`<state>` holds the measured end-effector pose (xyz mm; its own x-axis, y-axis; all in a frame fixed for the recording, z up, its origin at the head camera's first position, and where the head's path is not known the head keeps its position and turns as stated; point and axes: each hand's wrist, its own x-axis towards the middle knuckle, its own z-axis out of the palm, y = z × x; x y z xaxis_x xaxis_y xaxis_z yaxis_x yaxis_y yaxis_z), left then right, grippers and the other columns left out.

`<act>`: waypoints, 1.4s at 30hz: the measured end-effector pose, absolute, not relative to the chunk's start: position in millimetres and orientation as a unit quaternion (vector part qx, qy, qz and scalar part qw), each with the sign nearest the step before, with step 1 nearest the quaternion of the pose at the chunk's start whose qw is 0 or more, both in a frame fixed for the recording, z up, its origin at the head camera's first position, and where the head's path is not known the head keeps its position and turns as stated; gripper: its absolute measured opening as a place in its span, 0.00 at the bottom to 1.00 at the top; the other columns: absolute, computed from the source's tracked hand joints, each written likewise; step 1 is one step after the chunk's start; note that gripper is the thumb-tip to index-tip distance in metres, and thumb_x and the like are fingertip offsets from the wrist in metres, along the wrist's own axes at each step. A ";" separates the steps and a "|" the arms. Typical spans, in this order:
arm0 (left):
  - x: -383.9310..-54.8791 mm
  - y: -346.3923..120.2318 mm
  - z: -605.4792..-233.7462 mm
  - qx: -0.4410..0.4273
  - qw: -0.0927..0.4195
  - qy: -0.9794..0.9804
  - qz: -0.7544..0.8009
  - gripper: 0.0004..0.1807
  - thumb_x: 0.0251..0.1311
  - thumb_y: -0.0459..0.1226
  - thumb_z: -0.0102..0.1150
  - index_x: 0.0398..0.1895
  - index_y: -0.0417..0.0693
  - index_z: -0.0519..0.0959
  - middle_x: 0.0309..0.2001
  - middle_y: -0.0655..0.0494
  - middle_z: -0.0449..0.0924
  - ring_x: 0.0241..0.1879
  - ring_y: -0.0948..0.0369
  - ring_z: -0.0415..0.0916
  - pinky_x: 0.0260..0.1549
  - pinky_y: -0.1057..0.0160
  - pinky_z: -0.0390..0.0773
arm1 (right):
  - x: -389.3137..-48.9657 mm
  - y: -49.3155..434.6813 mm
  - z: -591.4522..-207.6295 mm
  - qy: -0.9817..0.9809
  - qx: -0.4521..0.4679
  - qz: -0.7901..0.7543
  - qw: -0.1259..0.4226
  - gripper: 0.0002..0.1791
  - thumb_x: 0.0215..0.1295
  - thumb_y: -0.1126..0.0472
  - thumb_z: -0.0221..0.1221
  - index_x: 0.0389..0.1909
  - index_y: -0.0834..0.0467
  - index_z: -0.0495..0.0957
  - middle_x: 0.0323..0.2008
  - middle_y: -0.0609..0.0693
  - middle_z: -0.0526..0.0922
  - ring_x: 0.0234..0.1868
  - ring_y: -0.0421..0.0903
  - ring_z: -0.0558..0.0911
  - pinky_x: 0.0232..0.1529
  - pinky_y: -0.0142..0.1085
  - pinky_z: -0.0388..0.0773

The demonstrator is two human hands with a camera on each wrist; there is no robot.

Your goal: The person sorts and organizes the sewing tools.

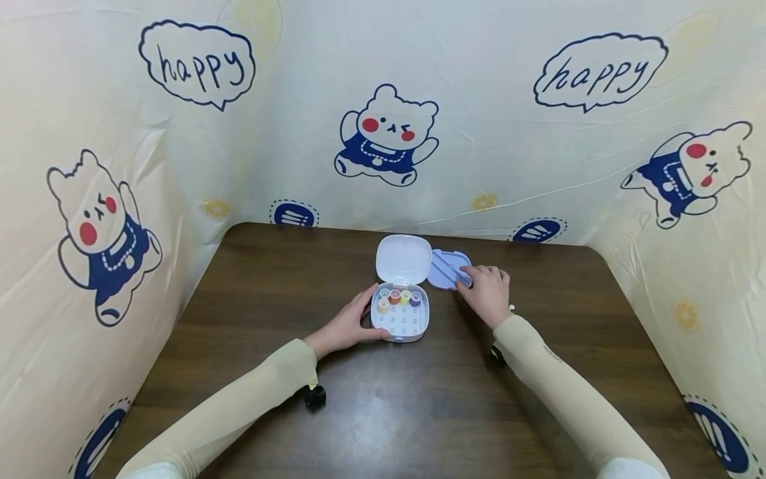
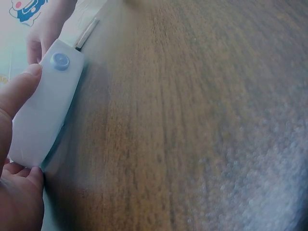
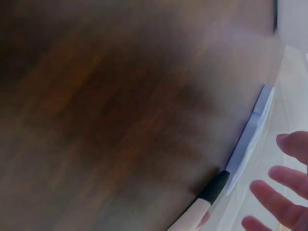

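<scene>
A small white box stands on the table with its lid raised at the back. Several small coloured round pieces sit in its rear rows, among rows of little pegs. My left hand grips the box's left side, thumb at the front edge; the left wrist view shows the thumb beside a round blue button. My right hand is over the right edge of a flat blue tray with a diagonal strip across it. In the right wrist view its fingers are spread and hold nothing.
The dark wooden table has rounded far corners. A pale printed cloth hangs behind it and along both sides. A black-and-pale piece shows beside the tray's edge; its kind is unclear.
</scene>
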<state>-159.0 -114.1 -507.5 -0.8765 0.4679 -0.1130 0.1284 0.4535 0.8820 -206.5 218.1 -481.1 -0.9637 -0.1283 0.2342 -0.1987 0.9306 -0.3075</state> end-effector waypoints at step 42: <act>-157.7 -114.2 -503.6 0.176 0.175 0.838 0.485 0.61 0.59 0.46 0.78 0.86 0.47 0.45 0.82 0.42 0.48 0.80 0.48 0.54 0.76 0.48 0.59 | -240.1 211.8 -484.6 -0.992 0.074 0.101 0.024 0.25 0.68 0.48 0.66 0.53 0.65 0.84 0.54 0.68 0.82 0.65 0.70 0.69 0.70 0.76 0.46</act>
<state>-157.7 -114.2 -503.6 -0.8762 0.4660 -0.1228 0.1256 0.4667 0.8754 -240.1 211.8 -484.6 -0.9879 -0.1419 0.0628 -0.1516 0.9687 -0.1963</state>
